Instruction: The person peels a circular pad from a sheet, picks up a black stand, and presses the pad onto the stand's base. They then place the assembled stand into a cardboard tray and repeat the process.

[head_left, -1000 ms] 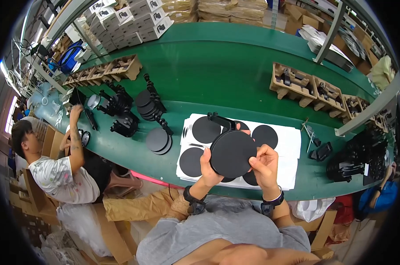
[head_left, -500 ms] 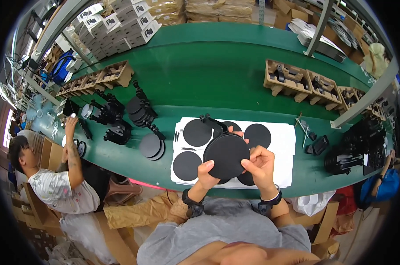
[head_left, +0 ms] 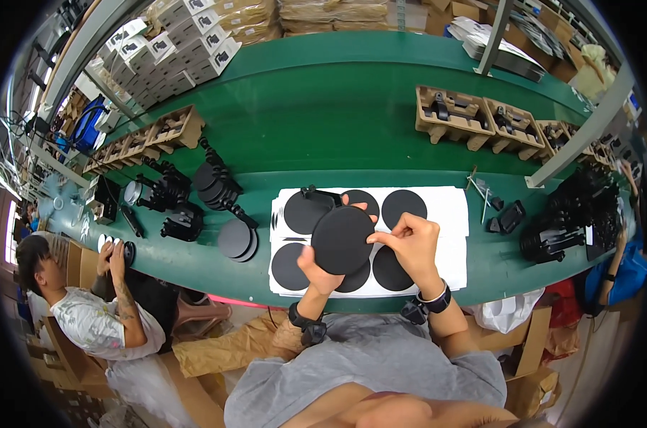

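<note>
Centrally, a round black disc (head_left: 342, 240) is held up over the white sheet (head_left: 448, 207) on the green table (head_left: 323, 135), the left hand (head_left: 317, 273) gripping its edge at 7 o'clock and the right hand (head_left: 409, 241) pinching its rim at 3 o'clock. More black discs (head_left: 403, 207) lie flat on the sheet around it, and a stack of discs (head_left: 236, 240) sits at 9 o'clock, off the sheet.

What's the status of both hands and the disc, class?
Left hand grips black disc from below. Right hand pinches its right edge. Disc held above white sheet of discs. Nothing in the way.
</note>
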